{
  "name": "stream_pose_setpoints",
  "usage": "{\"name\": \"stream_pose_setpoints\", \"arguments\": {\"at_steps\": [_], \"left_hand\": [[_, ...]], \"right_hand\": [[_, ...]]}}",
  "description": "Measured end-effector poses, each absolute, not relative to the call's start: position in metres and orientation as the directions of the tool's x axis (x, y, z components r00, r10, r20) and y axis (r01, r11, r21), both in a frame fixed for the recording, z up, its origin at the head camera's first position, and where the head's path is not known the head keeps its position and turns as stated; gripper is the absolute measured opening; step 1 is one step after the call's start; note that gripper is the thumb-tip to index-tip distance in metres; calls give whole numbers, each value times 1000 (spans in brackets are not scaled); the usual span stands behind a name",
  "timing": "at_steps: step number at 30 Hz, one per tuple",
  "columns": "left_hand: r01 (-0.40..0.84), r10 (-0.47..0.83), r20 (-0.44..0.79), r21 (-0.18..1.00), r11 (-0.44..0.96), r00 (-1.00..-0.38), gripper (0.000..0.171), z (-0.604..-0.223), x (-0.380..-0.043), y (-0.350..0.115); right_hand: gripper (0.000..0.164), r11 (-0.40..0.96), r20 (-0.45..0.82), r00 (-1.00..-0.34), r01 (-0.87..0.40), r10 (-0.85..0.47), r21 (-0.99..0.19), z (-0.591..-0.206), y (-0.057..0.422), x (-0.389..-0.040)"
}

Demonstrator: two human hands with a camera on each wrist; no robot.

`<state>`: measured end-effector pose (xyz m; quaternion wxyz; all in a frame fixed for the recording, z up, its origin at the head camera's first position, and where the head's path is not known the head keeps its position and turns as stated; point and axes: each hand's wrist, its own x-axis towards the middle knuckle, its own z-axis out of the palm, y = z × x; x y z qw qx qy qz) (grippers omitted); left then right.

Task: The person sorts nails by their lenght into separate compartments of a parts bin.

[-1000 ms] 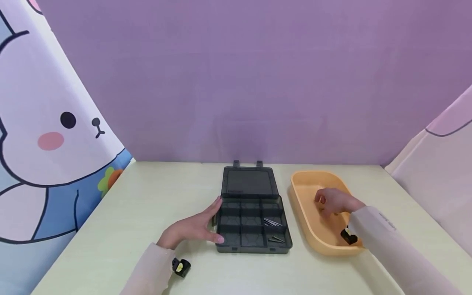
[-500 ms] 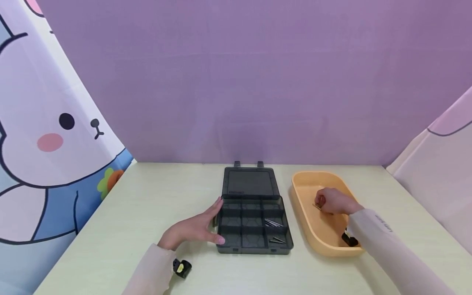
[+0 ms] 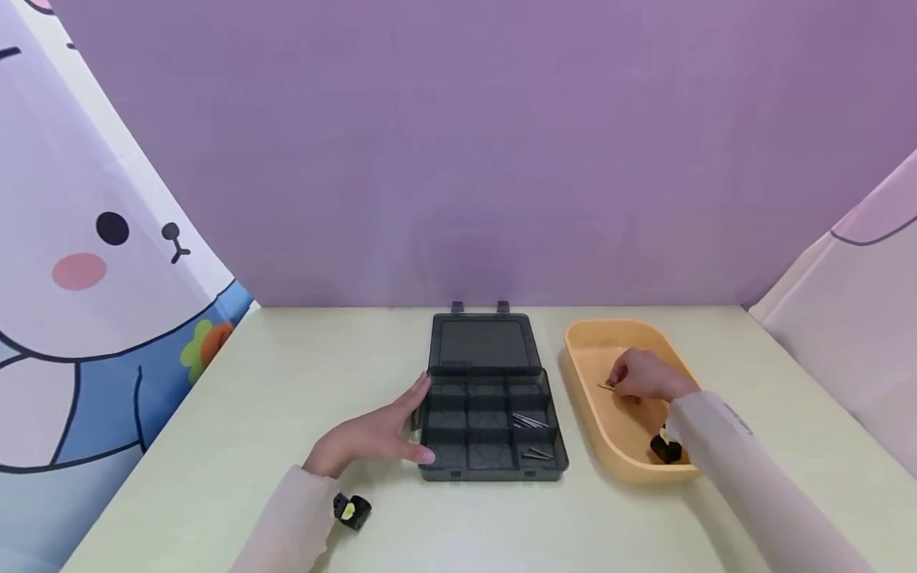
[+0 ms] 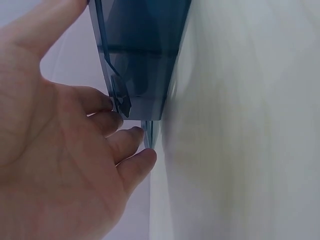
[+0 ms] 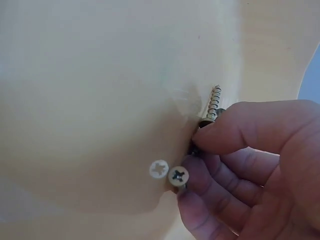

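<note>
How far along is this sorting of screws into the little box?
Some already looks done: thin nails or screws lie in two right-hand compartments of the open organizer box, which the left hand steadies. In hand: the right hand pinches screws inside the orange tray. Left: the other compartments look empty, and any screws remaining in the tray.

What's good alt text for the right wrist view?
The right hand pinches a screw between thumb and fingers inside an orange tray. Two more screw heads show beside the fingers.
</note>
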<state>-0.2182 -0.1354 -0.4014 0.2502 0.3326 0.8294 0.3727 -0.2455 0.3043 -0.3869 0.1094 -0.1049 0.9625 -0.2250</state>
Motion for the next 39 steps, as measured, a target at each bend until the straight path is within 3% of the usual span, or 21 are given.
{"name": "stream_pose_setpoints", "arguments": {"at_steps": [8,22,39], "left_hand": [[373,742,-160,784,497,-652,120,-399,-225,-136],[367,741,-169,784,501,-650,120,-398,-225,-139],[379,759,-153,794,476,-633,119,-405,-226,-145]], "right_hand": [[8,878,-151,-951,-181,-272,-443,-380,310,-253],[11,891,-168,-964,-114,-206,-438,-383,299,-252],[8,864,-121,-963,-158,-243,-477,-391,292,-249]]}}
